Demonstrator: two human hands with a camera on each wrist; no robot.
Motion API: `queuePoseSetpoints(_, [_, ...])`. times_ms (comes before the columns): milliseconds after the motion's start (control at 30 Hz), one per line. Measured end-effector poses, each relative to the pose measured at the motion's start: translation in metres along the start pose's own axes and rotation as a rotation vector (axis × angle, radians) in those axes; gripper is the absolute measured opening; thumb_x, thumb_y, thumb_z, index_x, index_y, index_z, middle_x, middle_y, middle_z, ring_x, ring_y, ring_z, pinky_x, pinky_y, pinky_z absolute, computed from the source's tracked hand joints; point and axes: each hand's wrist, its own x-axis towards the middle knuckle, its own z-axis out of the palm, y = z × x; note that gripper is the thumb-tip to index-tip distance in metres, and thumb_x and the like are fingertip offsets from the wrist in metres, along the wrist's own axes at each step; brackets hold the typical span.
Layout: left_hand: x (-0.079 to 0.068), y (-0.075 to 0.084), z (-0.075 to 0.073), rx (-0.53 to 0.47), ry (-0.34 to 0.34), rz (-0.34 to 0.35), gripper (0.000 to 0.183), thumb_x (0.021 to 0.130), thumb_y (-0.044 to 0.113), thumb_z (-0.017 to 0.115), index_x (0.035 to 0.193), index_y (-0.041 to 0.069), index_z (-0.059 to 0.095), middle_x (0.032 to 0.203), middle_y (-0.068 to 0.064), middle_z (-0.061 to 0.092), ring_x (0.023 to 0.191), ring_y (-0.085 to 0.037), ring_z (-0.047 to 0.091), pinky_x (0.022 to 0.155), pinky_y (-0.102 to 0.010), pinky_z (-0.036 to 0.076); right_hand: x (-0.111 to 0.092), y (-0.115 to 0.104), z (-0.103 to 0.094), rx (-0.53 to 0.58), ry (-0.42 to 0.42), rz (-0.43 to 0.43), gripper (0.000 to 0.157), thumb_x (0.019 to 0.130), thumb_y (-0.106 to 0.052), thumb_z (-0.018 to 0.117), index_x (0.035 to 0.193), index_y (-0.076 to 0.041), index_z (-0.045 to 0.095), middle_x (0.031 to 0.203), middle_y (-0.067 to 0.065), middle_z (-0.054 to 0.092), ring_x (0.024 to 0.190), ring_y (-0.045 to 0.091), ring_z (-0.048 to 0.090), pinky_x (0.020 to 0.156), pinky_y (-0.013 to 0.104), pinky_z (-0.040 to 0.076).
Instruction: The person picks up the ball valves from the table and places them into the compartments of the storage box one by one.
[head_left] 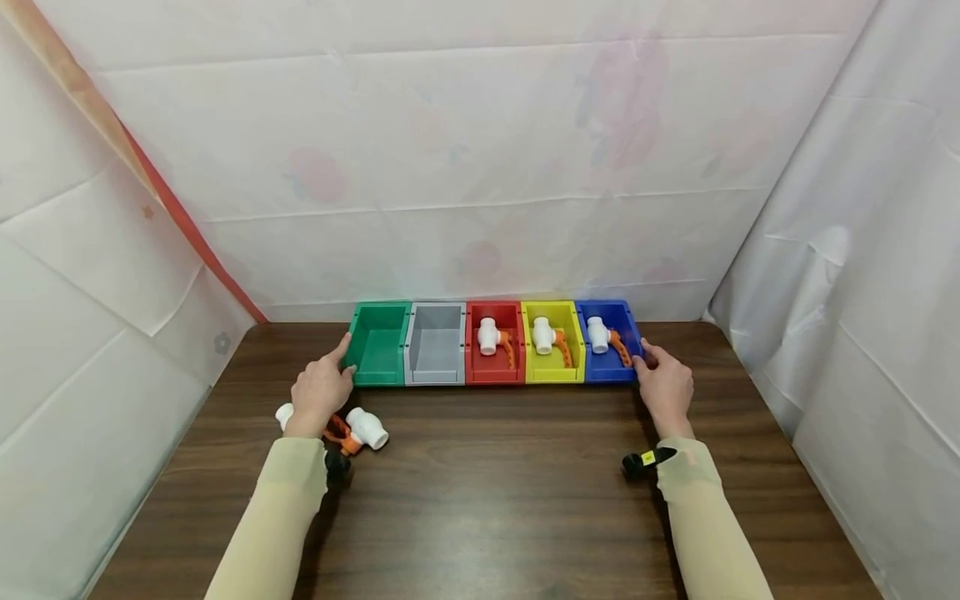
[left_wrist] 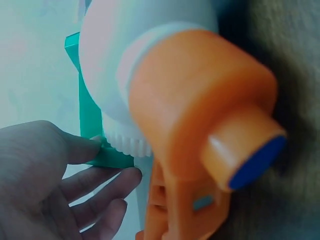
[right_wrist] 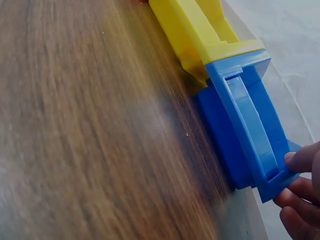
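My left hand (head_left: 318, 392) grips the front left corner of the green bin (head_left: 378, 343); in the left wrist view its thumb (left_wrist: 82, 149) lies on the green edge. At the row's other end my right hand (head_left: 666, 387) pinches the corner of the blue bin (right_wrist: 250, 132), thumb on the rim and fingers on the outer side. White ball valves with orange handles lie in the red bin (head_left: 495, 377), the yellow bin (head_left: 553, 377) and the blue one. Below my left wrist lies another ball valve (head_left: 367, 428), and a further white piece (head_left: 283, 415) is partly hidden by the hand.
Between the green and red bins stands a grey bin (head_left: 435, 343) with nothing visible inside. All the bins form one row at the back of the brown wooden table (head_left: 487, 500). White cloth (head_left: 465, 150) hangs behind and on both sides.
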Motion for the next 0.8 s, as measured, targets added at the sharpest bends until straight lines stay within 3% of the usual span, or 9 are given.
queuePoseSetpoints(267, [0.003,-0.002,0.001,-0.012,-0.007,0.019,0.064,0.094,0.031,0.055,0.149,0.033,0.023,0.122,-0.027,0.055,0.057,-0.029,0.049,0.045,-0.038,0.035,-0.001,0.001,-0.001,0.015,-0.018,0.024,0.036,0.089,-0.031,0.065,0.125,-0.024,0.063,0.085,0.007,0.067,0.076,0.03,0.061,0.065,0.045,0.043])
queuePoseSetpoints(333, [0.004,-0.001,0.0,-0.011,-0.009,0.026,0.064,0.093,0.032,0.056,0.149,0.032,0.024,0.124,-0.025,0.054,0.062,-0.03,0.051,0.047,-0.039,0.036,-0.001,0.002,-0.001,0.012,-0.013,0.03,0.037,0.089,-0.031,0.065,0.125,-0.026,0.063,0.086,0.007,0.068,0.078,0.03,0.061,0.066,0.046,0.043])
queuePoseSetpoints(567, [0.003,0.001,-0.011,-0.022,-0.025,0.007,0.055,0.094,0.033,0.053,0.146,0.028,0.035,0.081,-0.011,0.06,0.049,-0.025,0.042,0.04,-0.035,0.03,-0.003,0.0,-0.001,0.006,-0.028,0.046,0.037,0.089,-0.032,0.064,0.126,-0.026,0.061,0.089,0.008,0.069,0.078,0.029,0.061,0.066,0.046,0.044])
queuePoseSetpoints(800, [-0.003,0.0,-0.023,-0.036,0.032,0.047,0.044,0.094,0.032,0.055,0.135,0.017,0.053,0.108,-0.013,0.064,0.059,-0.023,0.053,0.043,-0.033,0.038,-0.003,-0.002,0.0,0.013,-0.013,0.048,0.037,0.089,-0.031,0.065,0.125,-0.025,0.062,0.087,0.006,0.068,0.076,0.028,0.06,0.067,0.046,0.043])
